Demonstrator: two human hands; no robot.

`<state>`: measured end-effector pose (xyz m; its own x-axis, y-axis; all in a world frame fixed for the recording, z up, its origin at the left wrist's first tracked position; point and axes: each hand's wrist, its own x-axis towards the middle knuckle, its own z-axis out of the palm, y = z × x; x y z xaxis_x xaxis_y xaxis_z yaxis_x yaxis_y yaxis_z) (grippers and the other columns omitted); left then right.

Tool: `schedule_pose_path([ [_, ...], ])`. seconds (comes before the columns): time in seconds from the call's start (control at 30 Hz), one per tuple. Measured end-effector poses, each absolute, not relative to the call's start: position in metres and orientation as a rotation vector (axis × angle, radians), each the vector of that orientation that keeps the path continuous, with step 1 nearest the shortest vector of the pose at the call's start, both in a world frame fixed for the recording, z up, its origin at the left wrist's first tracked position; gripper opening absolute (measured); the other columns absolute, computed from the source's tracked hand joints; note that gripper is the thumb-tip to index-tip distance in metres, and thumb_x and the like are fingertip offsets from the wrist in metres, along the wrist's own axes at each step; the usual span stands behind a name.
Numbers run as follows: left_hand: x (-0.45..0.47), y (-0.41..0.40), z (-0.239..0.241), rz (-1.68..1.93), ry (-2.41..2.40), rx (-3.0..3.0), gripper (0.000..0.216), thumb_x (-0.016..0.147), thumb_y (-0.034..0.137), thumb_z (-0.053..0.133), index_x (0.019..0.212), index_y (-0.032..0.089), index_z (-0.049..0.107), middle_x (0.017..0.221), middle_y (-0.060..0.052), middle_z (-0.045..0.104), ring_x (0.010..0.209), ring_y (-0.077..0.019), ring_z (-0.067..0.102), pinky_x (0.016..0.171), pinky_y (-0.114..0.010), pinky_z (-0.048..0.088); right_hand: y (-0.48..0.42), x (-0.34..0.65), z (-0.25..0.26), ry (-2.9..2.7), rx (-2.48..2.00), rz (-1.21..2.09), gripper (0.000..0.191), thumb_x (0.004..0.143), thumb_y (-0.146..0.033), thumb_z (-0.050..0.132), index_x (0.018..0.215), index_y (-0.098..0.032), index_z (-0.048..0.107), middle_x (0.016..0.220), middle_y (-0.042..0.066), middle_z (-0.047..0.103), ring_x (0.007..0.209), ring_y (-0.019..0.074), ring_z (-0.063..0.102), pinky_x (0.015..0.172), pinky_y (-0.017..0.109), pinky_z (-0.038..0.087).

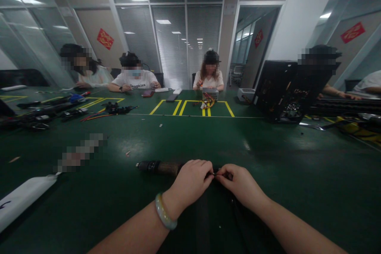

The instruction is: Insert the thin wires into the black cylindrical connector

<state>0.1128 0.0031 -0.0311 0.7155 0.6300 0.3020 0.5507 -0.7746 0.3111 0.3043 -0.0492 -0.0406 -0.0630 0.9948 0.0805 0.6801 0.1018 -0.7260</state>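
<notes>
Near the middle of the green table (pixel 143 214) lies a dark, tube-shaped tool (pixel 166 168), its ringed tip pointing left and a metal end showing. My left hand (pixel 193 176) bends over the tool's right part, thumb and fingertips pinched together. Facing it, my right hand (pixel 239 182) is also closed in a pinch. The fingertips of both hands almost meet around a small dark piece, too hidden to name. A dark strip like a cable (pixel 236 210) runs from below my right hand toward the front edge. My hands cover the tool's right end.
A black computer case (pixel 275 91) stands at the back right. Tangled black parts (pixel 44 111) and coloured wires (pixel 98 113) lie at the left. A white-handled thing (pixel 26 196) is at the near left. Several people sit around the table; one person (pixel 210 77) works opposite.
</notes>
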Motion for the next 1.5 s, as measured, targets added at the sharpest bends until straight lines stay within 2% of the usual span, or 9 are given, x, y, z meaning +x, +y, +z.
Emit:
schedule_pose_path([
  [0.3, 0.1112, 0.0014, -0.0291, 0.589, 0.859, 2.752, 0.012, 0.085, 0.013, 0.060, 0.093, 0.022, 0.059, 0.098, 0.000, 0.064, 0.094, -0.0196, 0.059, 0.088, -0.036, 0.043, -0.0504, 0.3045, -0.0403, -1.820, -1.637, 0.676, 0.008, 0.087, -0.025, 0.063, 0.084, -0.025, 0.071, 0.084, -0.003, 0.069, 0.074, 0.0153, 0.061, 0.064, 0.023, 0.041],
  [0.53, 0.1117, 0.0023, -0.0279, 0.568, 0.857, 2.749, 0.009, 0.087, 0.017, 0.061, 0.095, 0.022, 0.060, 0.097, 0.000, 0.065, 0.093, -0.0189, 0.059, 0.085, -0.035, 0.044, -0.0499, 0.3038, -0.0396, -1.822, -1.635, 0.681, 0.009, 0.087, -0.024, 0.063, 0.082, -0.024, 0.070, 0.081, -0.004, 0.068, 0.075, 0.0154, 0.061, 0.064, 0.023, 0.040],
  [1.07, 0.1151, 0.0019, -0.0317, 0.623, 0.903, 2.735, 0.009, 0.085, 0.017, 0.063, 0.093, 0.022, 0.061, 0.094, 0.001, 0.065, 0.090, -0.0193, 0.060, 0.082, -0.036, 0.044, -0.0502, 0.3026, -0.0374, -1.874, -1.653, 0.589, 0.008, 0.087, -0.025, 0.064, 0.085, -0.025, 0.072, 0.089, -0.002, 0.070, 0.086, 0.0181, 0.063, 0.076, 0.027, 0.042],
  [1.33, 0.1144, 0.0023, -0.0318, 0.652, 0.909, 2.710, 0.008, 0.085, 0.018, 0.063, 0.091, 0.021, 0.061, 0.092, 0.001, 0.065, 0.088, -0.0194, 0.060, 0.081, -0.036, 0.045, -0.0517, 0.3037, -0.0357, -1.813, -1.693, 0.721, 0.011, 0.087, -0.031, 0.064, 0.090, -0.026, 0.074, 0.089, -0.001, 0.073, 0.082, 0.0199, 0.067, 0.073, 0.028, 0.044],
  [1.5, 0.1140, 0.0025, -0.0314, 0.637, 0.906, 2.715, 0.007, 0.086, 0.018, 0.061, 0.092, 0.021, 0.061, 0.093, 0.000, 0.066, 0.089, -0.0195, 0.060, 0.082, -0.036, 0.045, -0.0513, 0.3036, -0.0377, -1.779, -1.663, 0.772, 0.015, 0.089, -0.032, 0.061, 0.086, -0.025, 0.074, 0.085, -0.001, 0.073, 0.079, 0.0192, 0.066, 0.069, 0.026, 0.043],
])
